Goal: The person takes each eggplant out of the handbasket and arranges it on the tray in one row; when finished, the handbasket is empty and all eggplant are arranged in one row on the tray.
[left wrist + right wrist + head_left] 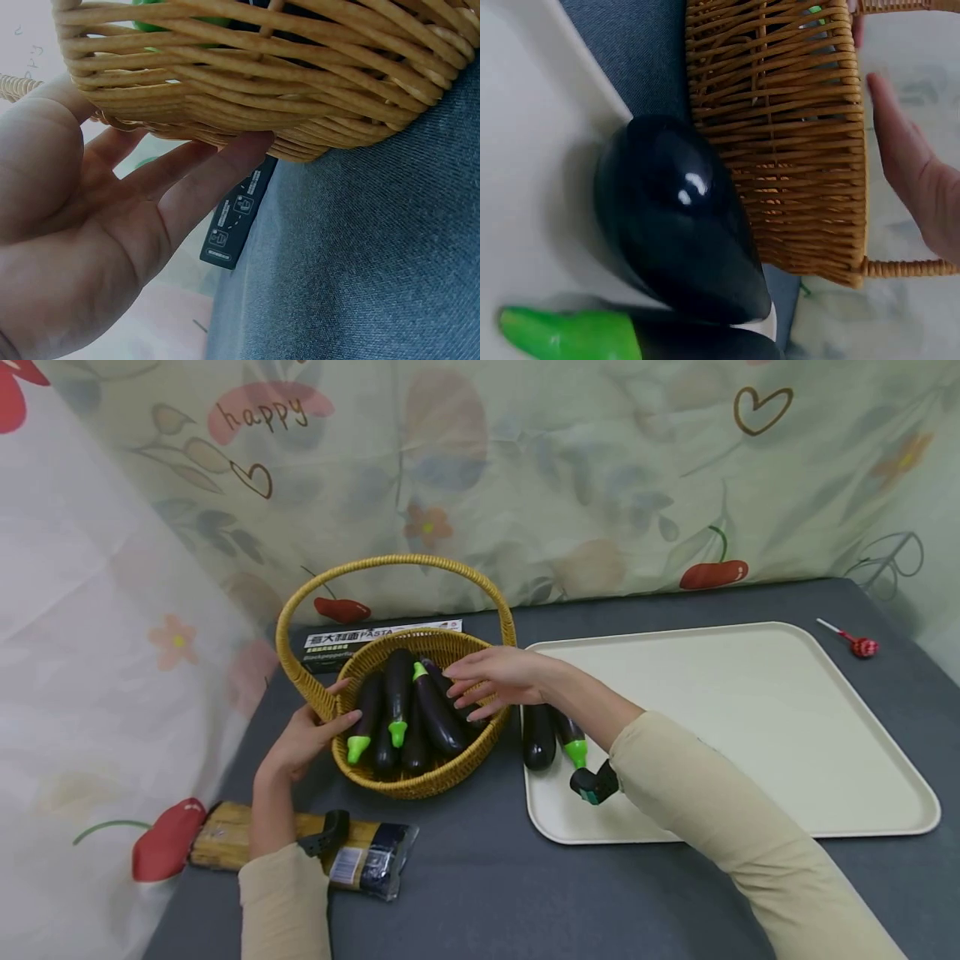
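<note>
A round wicker basket point(420, 787) with a tall arched handle holds several dark eggplants point(441, 714) with bright green stems. My left hand point(307, 735) grips its left side, thumb over the rim; in the left wrist view, the fingers point(187, 187) press against the outside of the weave. Above the basket's right side hovers my right hand point(506, 677), fingers loosely extended with nothing held. Two more eggplants lie at the tray's left edge; in the right wrist view, one eggplant point(675, 217) is beside the basket wall and a green stem point(570, 332) shows below it.
A cream tray point(750, 735) spans the right side of the dark cloth. The lollipop point(862, 647) lies beyond its far right corner. Behind the basket is a black pasta box point(326, 652). A packet of spaghetti point(367, 852) lies under my left forearm.
</note>
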A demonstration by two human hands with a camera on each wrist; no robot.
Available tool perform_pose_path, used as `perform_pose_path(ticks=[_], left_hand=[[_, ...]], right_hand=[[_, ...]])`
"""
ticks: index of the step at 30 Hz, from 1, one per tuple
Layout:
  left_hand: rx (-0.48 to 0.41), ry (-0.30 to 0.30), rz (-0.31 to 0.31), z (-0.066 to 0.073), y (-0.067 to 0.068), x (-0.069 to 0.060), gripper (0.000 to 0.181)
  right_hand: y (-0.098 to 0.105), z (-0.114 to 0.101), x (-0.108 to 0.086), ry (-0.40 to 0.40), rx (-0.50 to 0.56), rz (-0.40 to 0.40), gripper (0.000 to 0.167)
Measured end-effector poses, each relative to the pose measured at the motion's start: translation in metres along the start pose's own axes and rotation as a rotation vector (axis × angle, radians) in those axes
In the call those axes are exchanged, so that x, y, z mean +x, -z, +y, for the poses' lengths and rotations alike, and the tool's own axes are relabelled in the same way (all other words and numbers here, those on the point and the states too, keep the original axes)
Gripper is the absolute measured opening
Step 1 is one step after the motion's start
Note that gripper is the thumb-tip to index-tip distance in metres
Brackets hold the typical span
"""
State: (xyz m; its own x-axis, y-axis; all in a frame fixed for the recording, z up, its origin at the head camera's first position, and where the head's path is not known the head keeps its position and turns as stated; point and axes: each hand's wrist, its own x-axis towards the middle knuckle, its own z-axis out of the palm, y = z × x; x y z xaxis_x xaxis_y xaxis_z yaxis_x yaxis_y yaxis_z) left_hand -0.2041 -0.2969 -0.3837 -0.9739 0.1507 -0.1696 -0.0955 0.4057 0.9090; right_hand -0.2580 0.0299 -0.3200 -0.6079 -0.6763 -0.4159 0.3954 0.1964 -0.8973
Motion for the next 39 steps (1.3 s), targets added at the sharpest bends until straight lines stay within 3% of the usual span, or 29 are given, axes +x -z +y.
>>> perform_pose_path(ticks=[8, 25, 39], left_hand=[[-0.008, 0.018, 0.009, 0.0, -0.002, 0.0, 0.074], [-0.006, 0.005, 0.009, 0.001, -0.001, -0.002, 0.073], [-0.019, 0.012, 0.007, 0.006, -0.001, -0.002, 0.072]], right_hand=[[-0.003, 0.001, 0.015, -0.065, 0.017, 0.05, 0.049], [-0.015, -0.001, 0.033, -0.149, -0.152, 0.031, 0.047], [-0.029, 0.001, 0.039, -0.11, -0.341, 0.041, 0.055]])
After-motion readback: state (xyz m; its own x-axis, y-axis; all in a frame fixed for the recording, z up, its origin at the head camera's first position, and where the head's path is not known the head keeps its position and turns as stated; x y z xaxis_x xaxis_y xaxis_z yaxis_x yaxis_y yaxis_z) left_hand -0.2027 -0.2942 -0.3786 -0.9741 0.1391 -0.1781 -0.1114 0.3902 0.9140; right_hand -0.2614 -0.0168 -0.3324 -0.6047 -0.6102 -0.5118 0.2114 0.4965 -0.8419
